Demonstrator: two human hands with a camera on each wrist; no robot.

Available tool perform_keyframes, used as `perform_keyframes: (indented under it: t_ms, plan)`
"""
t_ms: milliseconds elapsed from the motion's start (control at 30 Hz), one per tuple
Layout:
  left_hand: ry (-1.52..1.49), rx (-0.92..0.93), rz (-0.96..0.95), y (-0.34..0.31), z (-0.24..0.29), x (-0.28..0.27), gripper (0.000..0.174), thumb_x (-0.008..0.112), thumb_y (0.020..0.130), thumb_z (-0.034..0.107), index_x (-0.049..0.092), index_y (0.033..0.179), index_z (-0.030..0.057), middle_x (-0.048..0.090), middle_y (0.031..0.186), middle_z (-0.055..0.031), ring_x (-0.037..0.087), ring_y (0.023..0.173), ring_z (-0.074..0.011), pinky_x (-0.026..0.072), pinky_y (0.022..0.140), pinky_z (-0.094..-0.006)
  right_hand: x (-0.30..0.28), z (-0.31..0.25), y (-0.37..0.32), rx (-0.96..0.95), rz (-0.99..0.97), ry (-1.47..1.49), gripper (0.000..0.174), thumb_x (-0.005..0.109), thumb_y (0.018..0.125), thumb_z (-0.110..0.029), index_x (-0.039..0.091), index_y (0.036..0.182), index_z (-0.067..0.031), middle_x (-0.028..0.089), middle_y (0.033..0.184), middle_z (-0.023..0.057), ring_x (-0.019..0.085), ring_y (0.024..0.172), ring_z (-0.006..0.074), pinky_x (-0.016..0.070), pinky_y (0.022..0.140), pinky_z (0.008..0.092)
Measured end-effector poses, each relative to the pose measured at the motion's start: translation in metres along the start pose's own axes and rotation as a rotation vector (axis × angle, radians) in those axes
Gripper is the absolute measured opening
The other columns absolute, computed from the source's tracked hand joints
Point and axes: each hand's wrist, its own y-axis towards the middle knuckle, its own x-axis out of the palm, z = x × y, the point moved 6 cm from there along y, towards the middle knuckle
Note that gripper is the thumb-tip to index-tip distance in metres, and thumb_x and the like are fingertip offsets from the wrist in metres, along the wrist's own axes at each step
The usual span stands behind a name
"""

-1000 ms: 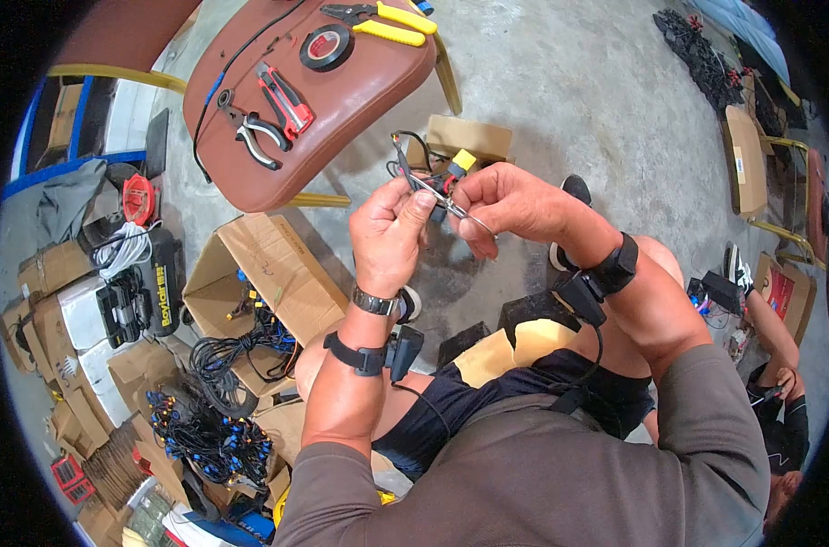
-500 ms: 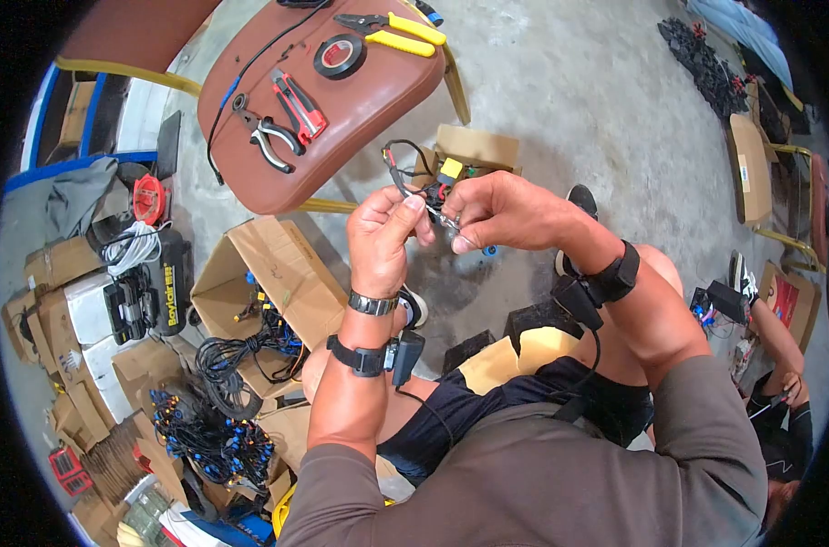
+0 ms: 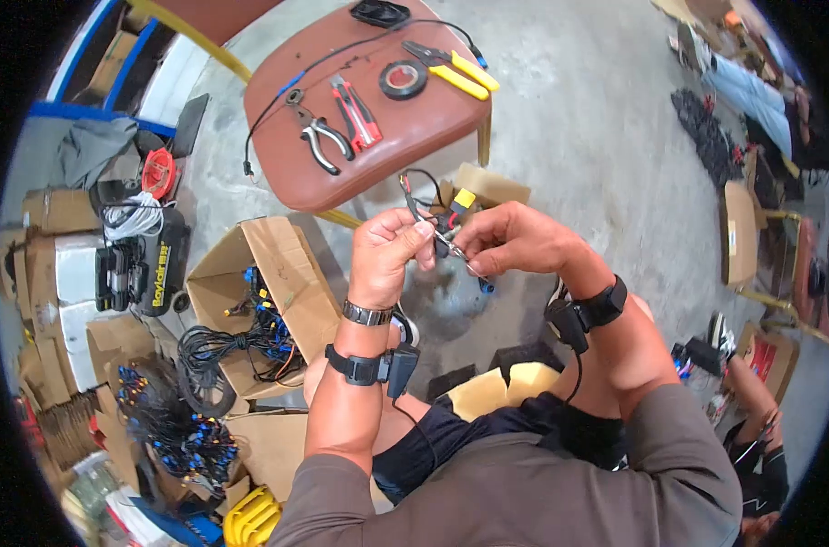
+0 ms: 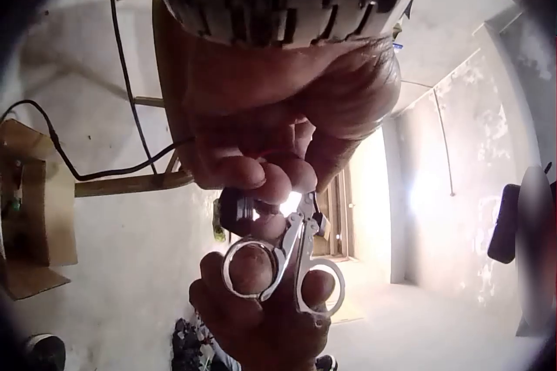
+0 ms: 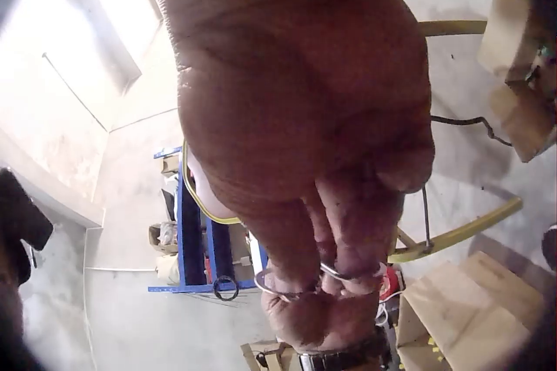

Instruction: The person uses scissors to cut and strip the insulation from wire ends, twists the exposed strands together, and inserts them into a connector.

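Observation:
My left hand (image 3: pixel 384 260) pinches a thin black cable (image 3: pixel 409 193) between thumb and fingers, and its end sticks up beyond them. The fingers of my right hand (image 3: pixel 515 242) are in the finger loops of small silver scissors (image 4: pixel 300 236). In the left wrist view the scissor blades run up to the left fingertips, which hide their tips. A dark connector (image 4: pixel 235 210) shows beside those fingertips. The right wrist view shows the scissors' loops (image 5: pixel 287 284) round the right fingers. A yellow connector (image 3: pixel 465 198) appears just beyond both hands.
On the brown chair (image 3: pixel 296 187) lie pliers (image 3: pixel 320 132), a red utility knife (image 3: pixel 357 114), black tape (image 3: pixel 403 80) and yellow-handled wire strippers (image 3: pixel 451 68). An open carton (image 3: pixel 296 273) of cables stands left, near a cable heap (image 3: pixel 177 428). Another person's arm (image 3: pixel 752 387) shows at right.
The head view has turned, so the chair sits further right and lower in it. Both hands stay close together at the cable, while the right fingers and the scissors have shifted slightly.

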Motion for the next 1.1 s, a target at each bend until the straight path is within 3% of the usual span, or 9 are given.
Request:
perform_keyframes:
  t_ms: [167,200,367,467,567,667,867,900,1100]
  plan:
    - [-0.066,-0.010,0.034,-0.002,0.001,0.000,0.014,0.069,0.091,0.012,0.066,0.097,-0.0010,0.063,0.068,-0.0043,0.057,0.056,-0.0121,0.0472,0.052,-0.0262,-0.008,-0.013,0.000,0.028,0.044,-0.181,0.027,0.073,0.081,-0.008,0.067,0.106,-0.0007,0.066,0.086,-0.0011,0.059,0.076,0.0076,0.0478,0.065,0.0254]
    - [-0.069,-0.015,0.045,-0.004,0.002,0.000,0.015,0.070,0.091,0.012,0.066,0.097,-0.0011,0.063,0.068,-0.0041,0.057,0.056,-0.0116,0.0469,0.051,-0.0259,-0.004,-0.022,-0.001,0.072,0.055,-0.178,0.028,0.069,0.080,0.001,0.067,0.107,0.0028,0.067,0.090,0.0014,0.060,0.082,0.0076,0.0491,0.072,0.0239]
    - [-0.026,-0.045,0.120,-0.012,0.015,-0.006,0.015,0.069,0.091,0.013,0.065,0.083,0.0024,0.061,0.064,-0.0022,0.057,0.054,-0.0107,0.0451,0.051,-0.0253,0.003,-0.020,0.005,0.058,0.080,-0.068,0.026,0.069,0.076,-0.004,0.068,0.102,0.0011,0.067,0.086,0.0013,0.061,0.078,0.0076,0.0498,0.069,0.0264]
    - [-0.030,0.115,0.159,-0.015,0.041,-0.035,0.015,0.069,0.093,0.017,0.067,0.086,0.0030,0.060,0.064,0.0002,0.056,0.053,-0.0076,0.0442,0.049,-0.0223,0.010,-0.026,-0.002,0.044,0.105,-0.087,0.024,0.068,0.077,-0.004,0.068,0.100,0.0002,0.066,0.081,-0.0005,0.060,0.073,0.0072,0.0490,0.065,0.0260]
    - [-0.009,0.096,0.083,-0.021,0.049,-0.034,0.018,0.067,0.093,0.018,0.066,0.085,0.0020,0.060,0.063,-0.0009,0.056,0.053,-0.0079,0.0458,0.050,-0.0234,-0.001,-0.039,-0.003,0.094,0.287,-0.090,0.023,0.069,0.077,-0.006,0.068,0.100,-0.0007,0.065,0.076,-0.0021,0.059,0.069,0.0073,0.0474,0.061,0.0259]
    - [-0.011,0.023,0.042,-0.024,0.040,-0.033,0.018,0.066,0.093,0.017,0.065,0.084,0.0018,0.061,0.064,-0.0015,0.056,0.054,-0.0083,0.0456,0.049,-0.0240,-0.019,-0.062,0.017,0.088,0.439,-0.457,0.023,0.071,0.077,-0.008,0.068,0.100,-0.0019,0.065,0.074,-0.0001,0.059,0.069,0.0070,0.0460,0.059,0.0269]
    - [0.034,-0.035,0.001,-0.032,0.039,-0.023,0.019,0.065,0.093,0.016,0.064,0.079,0.0027,0.062,0.064,-0.0017,0.056,0.054,-0.0083,0.0427,0.047,-0.0232,-0.040,-0.097,0.080,-0.018,0.526,-1.199,0.020,0.072,0.077,-0.015,0.069,0.094,-0.0049,0.066,0.073,0.0116,0.064,0.068,0.0229,0.0492,0.063,0.0376]
    - [0.031,-0.035,-0.012,-0.032,0.038,-0.022,0.019,0.065,0.092,0.016,0.064,0.079,0.0029,0.062,0.065,-0.0017,0.056,0.053,-0.0083,0.0424,0.047,-0.0231,-0.044,-0.095,0.091,-0.015,0.546,-1.143,0.018,0.070,0.078,-0.015,0.070,0.093,-0.0047,0.067,0.075,0.0145,0.065,0.072,0.0304,0.0508,0.067,0.0419]
    - [0.044,-0.036,-0.024,-0.032,0.038,-0.024,0.017,0.065,0.092,0.016,0.066,0.082,0.0025,0.062,0.065,-0.0016,0.057,0.053,-0.0083,0.0413,0.047,-0.0218,-0.055,-0.103,0.128,-0.195,0.692,-1.390,0.020,0.061,0.080,-0.011,0.072,0.096,-0.0065,0.068,0.087,0.0211,0.066,0.086,0.0392,0.0527,0.076,0.0454]
